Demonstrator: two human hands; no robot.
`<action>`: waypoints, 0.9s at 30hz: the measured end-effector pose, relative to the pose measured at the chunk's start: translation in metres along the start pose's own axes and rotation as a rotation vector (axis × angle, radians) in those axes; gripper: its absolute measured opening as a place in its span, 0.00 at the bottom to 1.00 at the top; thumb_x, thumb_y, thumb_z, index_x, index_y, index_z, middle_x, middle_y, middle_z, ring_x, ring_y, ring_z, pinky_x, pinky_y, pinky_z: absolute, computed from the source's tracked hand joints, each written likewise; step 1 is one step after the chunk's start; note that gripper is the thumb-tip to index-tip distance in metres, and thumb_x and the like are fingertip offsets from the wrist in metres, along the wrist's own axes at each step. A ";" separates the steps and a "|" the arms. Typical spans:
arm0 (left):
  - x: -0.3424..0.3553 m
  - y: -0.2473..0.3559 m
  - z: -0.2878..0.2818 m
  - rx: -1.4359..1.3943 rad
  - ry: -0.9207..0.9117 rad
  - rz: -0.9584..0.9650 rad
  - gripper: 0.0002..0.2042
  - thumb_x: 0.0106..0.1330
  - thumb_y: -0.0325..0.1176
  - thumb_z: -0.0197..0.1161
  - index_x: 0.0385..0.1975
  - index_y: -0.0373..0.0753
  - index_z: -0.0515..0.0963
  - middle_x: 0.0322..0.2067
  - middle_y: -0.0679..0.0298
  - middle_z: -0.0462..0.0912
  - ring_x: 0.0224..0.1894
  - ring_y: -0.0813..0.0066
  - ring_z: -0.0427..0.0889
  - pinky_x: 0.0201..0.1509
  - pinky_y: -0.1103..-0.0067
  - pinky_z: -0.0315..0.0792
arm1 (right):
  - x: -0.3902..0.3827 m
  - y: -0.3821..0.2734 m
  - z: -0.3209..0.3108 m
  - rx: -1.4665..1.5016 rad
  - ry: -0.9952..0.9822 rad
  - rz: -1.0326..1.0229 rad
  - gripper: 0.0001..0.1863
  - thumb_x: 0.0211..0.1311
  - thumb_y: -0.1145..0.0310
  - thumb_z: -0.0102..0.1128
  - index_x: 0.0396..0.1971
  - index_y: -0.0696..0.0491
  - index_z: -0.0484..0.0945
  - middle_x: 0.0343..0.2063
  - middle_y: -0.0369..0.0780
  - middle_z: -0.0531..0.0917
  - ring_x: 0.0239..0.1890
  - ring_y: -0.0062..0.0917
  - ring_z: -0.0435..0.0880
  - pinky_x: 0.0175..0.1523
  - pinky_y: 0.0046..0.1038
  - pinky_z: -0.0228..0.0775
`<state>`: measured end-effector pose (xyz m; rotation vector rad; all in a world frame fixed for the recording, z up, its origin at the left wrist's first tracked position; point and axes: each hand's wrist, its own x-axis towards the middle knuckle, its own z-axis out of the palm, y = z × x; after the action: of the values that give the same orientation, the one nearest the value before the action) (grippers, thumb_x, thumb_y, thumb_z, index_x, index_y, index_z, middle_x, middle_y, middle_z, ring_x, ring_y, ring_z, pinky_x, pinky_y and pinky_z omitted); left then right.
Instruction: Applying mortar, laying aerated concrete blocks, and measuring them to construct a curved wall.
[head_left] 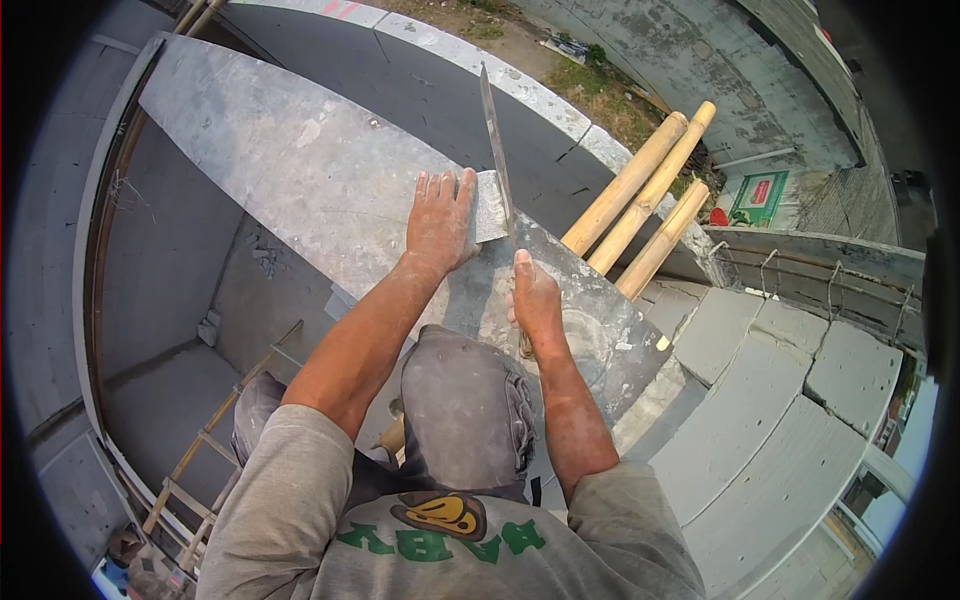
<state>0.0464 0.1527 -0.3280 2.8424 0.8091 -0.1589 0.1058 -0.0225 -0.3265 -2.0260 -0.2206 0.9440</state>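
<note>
A: We're looking straight down on a building site, high up. The grey sheet (300, 170) runs from far left across to near right, mottled and dusty, pale scuffs all over it. What's on it?

B: Both hands. The left hand (440, 222) lies flat, fingers spread and fully open, pressing down on the sheet just left of the blade. It grips nothing.

A: And the other?

B: The right hand (535, 300) is closed tight round the handle of the saw (497, 150), thumb on top. The long blade stands on edge and points away, to the far side, its lower part touching the sheet beside the left fingertips.

A: A paler small piece sits right by the blade, under those fingers. Surroundings?

B: Far right, three bamboo poles (640, 200) lean side by side, close to the sheet's right edge. Near right, pale concrete blocks (760, 400) lie in rows, joints showing between them.

A: Below on the left?

B: A drop into a bare grey room, rough cement floor, with a wooden ladder (210, 440) slanting up. Beyond the curved wall at the far side there is grass and rubble at ground level.

A: The person's knee, in grey trousers, rests against the sheet's near edge.
</note>
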 end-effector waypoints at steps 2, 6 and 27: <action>-0.001 0.000 0.001 -0.018 0.014 -0.002 0.55 0.39 0.45 0.82 0.70 0.37 0.58 0.62 0.49 0.67 0.67 0.52 0.65 0.77 0.61 0.52 | 0.002 -0.001 -0.001 -0.064 0.008 0.005 0.31 0.75 0.44 0.42 0.35 0.60 0.79 0.23 0.50 0.80 0.28 0.41 0.82 0.34 0.40 0.73; -0.001 0.000 0.002 -0.023 0.016 0.001 0.55 0.40 0.44 0.82 0.70 0.36 0.57 0.61 0.48 0.67 0.67 0.51 0.65 0.77 0.61 0.52 | -0.007 -0.001 -0.009 0.064 0.022 0.046 0.31 0.75 0.45 0.40 0.34 0.61 0.79 0.26 0.55 0.82 0.34 0.52 0.81 0.42 0.45 0.72; -0.001 0.002 0.000 0.026 0.005 0.010 0.55 0.40 0.47 0.82 0.70 0.36 0.57 0.61 0.49 0.67 0.67 0.54 0.65 0.78 0.56 0.47 | -0.003 -0.001 -0.003 -0.084 0.018 -0.090 0.33 0.75 0.43 0.41 0.34 0.61 0.78 0.18 0.41 0.76 0.18 0.23 0.78 0.20 0.26 0.70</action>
<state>0.0461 0.1507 -0.3271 2.8716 0.7990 -0.1619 0.1067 -0.0251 -0.3231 -2.0821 -0.3430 0.8730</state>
